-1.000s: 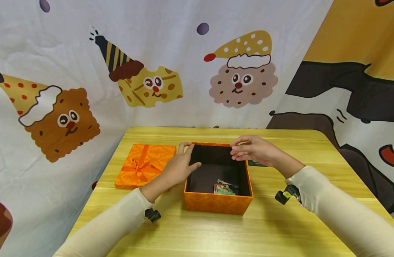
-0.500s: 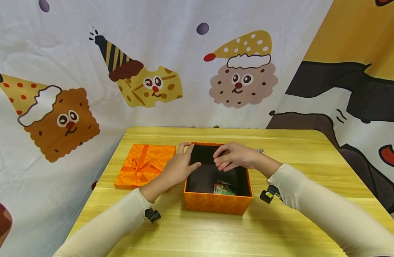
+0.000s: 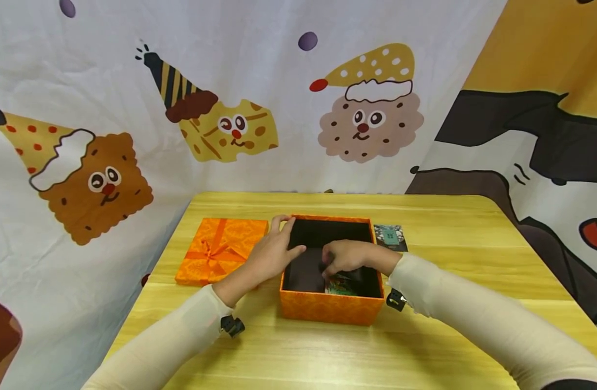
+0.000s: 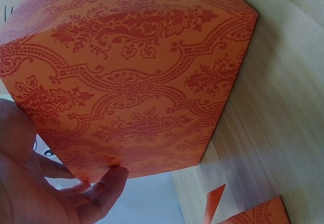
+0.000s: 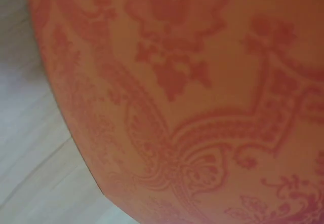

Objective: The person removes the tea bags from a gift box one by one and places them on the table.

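Note:
An orange patterned box (image 3: 332, 307) with a black inside stands without its lid on the table. My left hand (image 3: 271, 252) holds its left wall near the back corner, thumb over the rim. In the left wrist view, the fingers (image 4: 109, 188) touch the box's patterned outer side (image 4: 131, 82). My right hand (image 3: 349, 255) reaches down inside the box, fingers bent beside small, colourful flat pieces (image 3: 341, 287) on the floor. Whether it pinches one is hidden. Only the box's outer wall (image 5: 177, 107) fills most of the right wrist view.
The orange lid (image 3: 222, 249) with a ribbon bow lies left of the box. A flat dark square with a green centre (image 3: 391, 237) lies right of it. A cartoon-printed curtain (image 3: 288, 173) hangs behind the wooden table (image 3: 454, 244).
My right hand has moved left and down from above the box's right rim into the box. The dark square on the table shows more fully. My left hand stays on the box wall.

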Action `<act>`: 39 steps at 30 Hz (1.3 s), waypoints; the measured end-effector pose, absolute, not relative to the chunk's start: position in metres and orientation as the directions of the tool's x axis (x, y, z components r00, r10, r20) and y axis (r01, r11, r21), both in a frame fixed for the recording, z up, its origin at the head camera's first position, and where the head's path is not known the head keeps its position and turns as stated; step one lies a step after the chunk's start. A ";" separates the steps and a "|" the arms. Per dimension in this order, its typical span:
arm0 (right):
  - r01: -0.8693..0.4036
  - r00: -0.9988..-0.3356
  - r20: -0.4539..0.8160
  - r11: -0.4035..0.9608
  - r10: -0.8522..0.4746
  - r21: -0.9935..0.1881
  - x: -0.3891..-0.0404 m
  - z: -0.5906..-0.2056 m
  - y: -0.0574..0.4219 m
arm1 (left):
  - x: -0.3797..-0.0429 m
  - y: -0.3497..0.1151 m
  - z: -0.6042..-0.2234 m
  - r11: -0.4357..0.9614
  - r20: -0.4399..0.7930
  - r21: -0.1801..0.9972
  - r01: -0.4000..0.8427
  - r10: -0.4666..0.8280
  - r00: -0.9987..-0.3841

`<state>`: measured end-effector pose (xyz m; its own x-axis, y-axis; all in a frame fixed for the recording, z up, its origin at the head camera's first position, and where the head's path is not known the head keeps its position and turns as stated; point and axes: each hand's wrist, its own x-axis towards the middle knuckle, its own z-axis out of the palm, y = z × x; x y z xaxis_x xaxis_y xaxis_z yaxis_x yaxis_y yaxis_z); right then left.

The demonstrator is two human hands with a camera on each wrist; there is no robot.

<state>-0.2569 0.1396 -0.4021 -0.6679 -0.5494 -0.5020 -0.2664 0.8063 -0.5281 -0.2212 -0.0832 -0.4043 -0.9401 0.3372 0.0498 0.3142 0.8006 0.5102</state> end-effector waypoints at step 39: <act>-0.481 -0.391 -0.538 0.664 -0.747 -0.572 -0.255 -0.402 0.142 | -0.221 -0.084 -0.404 0.794 0.058 0.519 0.316 0.336 -0.940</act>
<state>-0.2553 0.1415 -0.4018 -0.3912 -0.7467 -0.5380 -0.4812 0.6642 -0.5721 -0.2212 -0.0836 -0.4045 -0.9401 0.3360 0.0584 0.3161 0.7942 0.5190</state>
